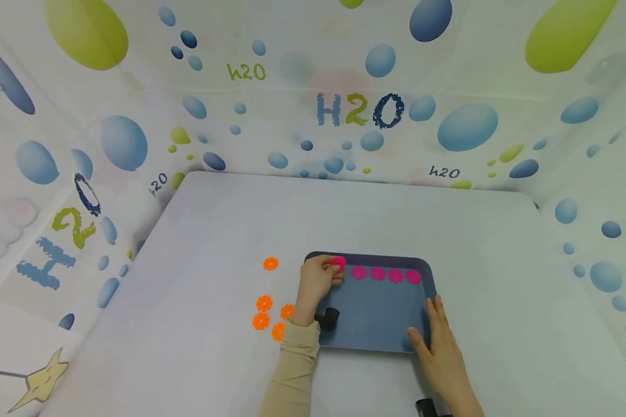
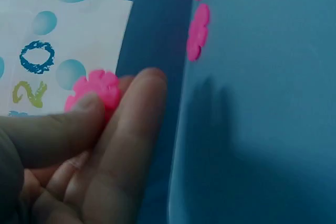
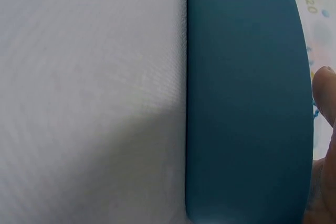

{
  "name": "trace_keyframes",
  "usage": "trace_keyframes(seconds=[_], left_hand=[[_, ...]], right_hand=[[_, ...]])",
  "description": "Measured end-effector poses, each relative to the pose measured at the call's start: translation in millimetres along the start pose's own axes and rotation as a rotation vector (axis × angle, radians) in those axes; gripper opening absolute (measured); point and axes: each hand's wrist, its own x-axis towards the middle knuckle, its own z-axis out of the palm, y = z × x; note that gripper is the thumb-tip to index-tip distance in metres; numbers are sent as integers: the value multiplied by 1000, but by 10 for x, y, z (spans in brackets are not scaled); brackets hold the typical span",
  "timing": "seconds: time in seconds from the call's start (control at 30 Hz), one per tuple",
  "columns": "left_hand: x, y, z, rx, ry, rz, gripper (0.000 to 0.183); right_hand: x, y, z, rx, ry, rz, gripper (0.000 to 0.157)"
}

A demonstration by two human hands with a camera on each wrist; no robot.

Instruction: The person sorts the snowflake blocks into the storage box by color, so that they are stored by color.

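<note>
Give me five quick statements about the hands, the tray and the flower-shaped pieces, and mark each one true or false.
1. The left hand pinches a pink piece. True.
2. The orange pieces lie inside the tray. False: they lie on the white tabletop, to the left of the tray.
3. Four other pink pieces lie in a row near the tray's far edge. True.
4. The right hand holds an orange piece. False: the right hand is at the tray's right side and holds no piece.
5. The sleeve on the left arm is beige. True.
</note>
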Motion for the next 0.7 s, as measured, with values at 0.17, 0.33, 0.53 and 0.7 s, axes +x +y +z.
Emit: trace_keyframes(seconds=[0.17,0.33,0.53,0.7], left_hand=[[-21,-41,6,97,-27,-48,24],[-29,-65,10,123,-56,-112,27],[-54,-85,5,164,-79,-104,25],[-48,-90,19,212,-84,-120,27]], right_hand=[[-14,-20,13,2,8,-10,73],[-19,-23,20,20,-1,-6,73],[-30,-24,27,5,-4,13,74],[-34,-24,23,0,5,8,74]])
